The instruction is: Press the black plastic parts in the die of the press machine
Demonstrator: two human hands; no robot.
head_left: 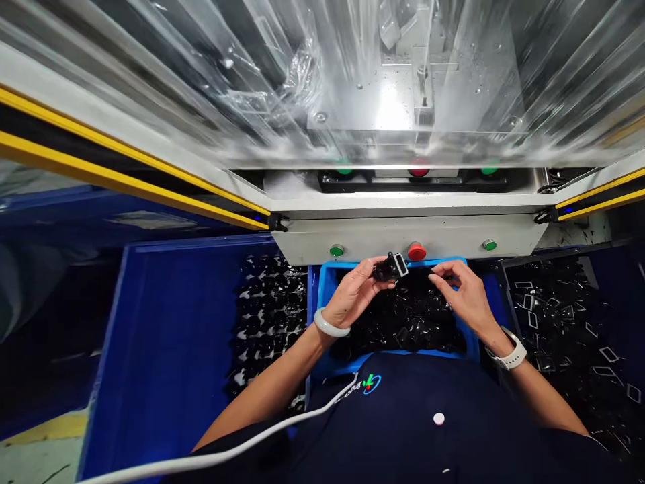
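My left hand [355, 290] grips a black plastic part with a white rectangular rim [393, 267], raised above the near bin. Opposite it, my right hand [462, 296] has its thumb and fingertips drawn together in a pinch, apart from that part. Whether anything small sits between those fingertips cannot be made out. Under both hands is a light-blue bin [398, 356] filled with glossy black parts [420, 329]. A pale bangle circles my left wrist, and a white watch is on my right.
A machine panel [373, 238] with two green buttons and a red button [416, 252] faces me. Clear plastic sheeting [282, 74] hangs above it. Left stands a blue crate [166, 336] with black parts in rows; right lie black parts with white rims [559, 316]. A white cable [262, 433] crosses my front.
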